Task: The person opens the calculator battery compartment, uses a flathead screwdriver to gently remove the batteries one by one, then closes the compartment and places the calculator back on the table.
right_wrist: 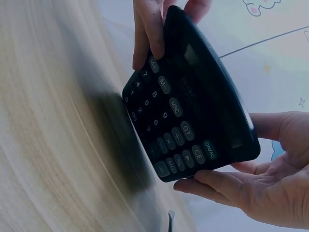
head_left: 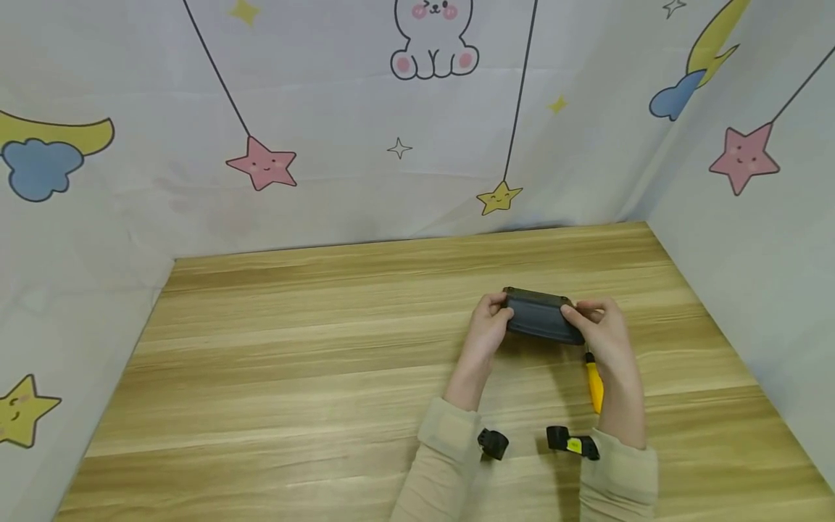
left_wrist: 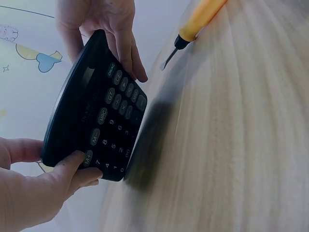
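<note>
A dark calculator (head_left: 538, 317) is held off the table at its two ends, tilted, with its back edge toward the head camera. My left hand (head_left: 485, 328) pinches its left end, thumb on one face and fingers on the other. The other end is gripped by my right hand (head_left: 603, 335) in the same manner. Both wrist views show its keypad side; the keys (left_wrist: 108, 130) face the tabletop. A screwdriver with a yellow handle (head_left: 594, 386) lies on the table just beside my right hand, its metal tip (right_wrist: 171, 217) visible in the right wrist view.
The wood-grain table (head_left: 293, 362) spreads out to the left of the hands. White cloth with printed stars and a bear (head_left: 434, 36) hangs behind and along both sides. Each wrist wears a black camera strap (head_left: 574, 443).
</note>
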Demonstrator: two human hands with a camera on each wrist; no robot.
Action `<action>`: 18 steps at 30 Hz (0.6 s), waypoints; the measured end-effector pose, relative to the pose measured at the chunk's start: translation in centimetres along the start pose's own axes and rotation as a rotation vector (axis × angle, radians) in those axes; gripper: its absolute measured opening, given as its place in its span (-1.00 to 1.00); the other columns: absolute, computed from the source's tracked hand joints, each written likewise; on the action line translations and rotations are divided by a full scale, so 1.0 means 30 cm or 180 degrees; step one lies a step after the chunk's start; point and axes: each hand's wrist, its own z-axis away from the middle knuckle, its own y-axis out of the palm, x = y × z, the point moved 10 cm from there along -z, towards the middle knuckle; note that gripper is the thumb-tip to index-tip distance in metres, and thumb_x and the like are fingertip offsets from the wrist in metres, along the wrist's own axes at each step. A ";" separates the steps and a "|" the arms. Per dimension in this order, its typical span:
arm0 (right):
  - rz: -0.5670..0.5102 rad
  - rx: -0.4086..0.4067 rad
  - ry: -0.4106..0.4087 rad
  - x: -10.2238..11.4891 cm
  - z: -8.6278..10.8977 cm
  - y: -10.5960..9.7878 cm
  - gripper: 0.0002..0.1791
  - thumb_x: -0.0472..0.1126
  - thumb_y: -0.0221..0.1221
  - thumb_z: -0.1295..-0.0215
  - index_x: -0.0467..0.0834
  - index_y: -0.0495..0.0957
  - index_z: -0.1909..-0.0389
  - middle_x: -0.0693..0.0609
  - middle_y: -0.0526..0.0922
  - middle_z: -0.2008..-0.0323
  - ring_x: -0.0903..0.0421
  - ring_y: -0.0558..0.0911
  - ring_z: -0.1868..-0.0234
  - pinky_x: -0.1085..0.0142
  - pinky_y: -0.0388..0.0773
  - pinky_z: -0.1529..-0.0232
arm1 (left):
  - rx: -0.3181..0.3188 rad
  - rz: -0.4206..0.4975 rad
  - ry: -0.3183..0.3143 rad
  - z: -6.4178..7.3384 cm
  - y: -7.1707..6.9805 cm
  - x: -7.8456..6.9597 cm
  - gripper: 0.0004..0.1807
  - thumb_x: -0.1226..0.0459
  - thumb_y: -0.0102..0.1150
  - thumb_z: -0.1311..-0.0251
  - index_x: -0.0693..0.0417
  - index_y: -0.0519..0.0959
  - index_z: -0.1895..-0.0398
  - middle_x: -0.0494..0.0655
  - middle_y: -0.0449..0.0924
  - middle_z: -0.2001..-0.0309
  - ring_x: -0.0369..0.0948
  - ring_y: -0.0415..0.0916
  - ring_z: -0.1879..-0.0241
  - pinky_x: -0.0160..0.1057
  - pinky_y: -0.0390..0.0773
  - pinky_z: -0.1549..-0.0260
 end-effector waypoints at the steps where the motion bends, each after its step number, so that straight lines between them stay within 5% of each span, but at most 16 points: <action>1: -0.0021 0.0016 0.0005 0.000 -0.001 0.002 -0.33 -0.02 0.11 -0.36 -0.36 0.17 -0.31 -0.31 0.25 -0.35 -0.17 0.28 -0.37 0.04 0.28 -0.30 | 0.0005 0.0019 -0.0015 -0.001 0.000 0.004 -0.58 0.40 -0.05 -0.30 0.24 0.37 -0.22 0.20 0.49 -0.17 -0.05 0.53 -0.09 -0.10 0.41 -0.21; 5: -0.0042 0.0083 -0.0009 0.003 -0.002 0.006 -0.31 -0.08 0.12 -0.36 -0.35 0.13 -0.35 -0.34 0.19 -0.39 -0.23 0.19 -0.44 -0.08 0.13 -0.40 | 0.0004 0.0046 -0.0038 -0.009 0.000 0.016 -0.58 0.42 -0.08 -0.29 0.28 0.35 -0.23 0.24 0.47 -0.19 -0.03 0.53 -0.12 -0.11 0.42 -0.20; 18: 0.0313 0.0363 -0.0069 -0.002 -0.007 0.043 -0.44 -0.17 -0.01 -0.45 -0.27 0.17 -0.39 -0.37 0.10 -0.43 -0.27 0.16 -0.44 -0.11 0.19 -0.37 | 0.0058 0.0056 -0.0040 -0.006 0.007 0.027 -0.57 0.46 -0.13 -0.30 0.28 0.32 -0.25 0.29 0.26 -0.36 0.05 0.25 -0.37 -0.01 0.24 -0.35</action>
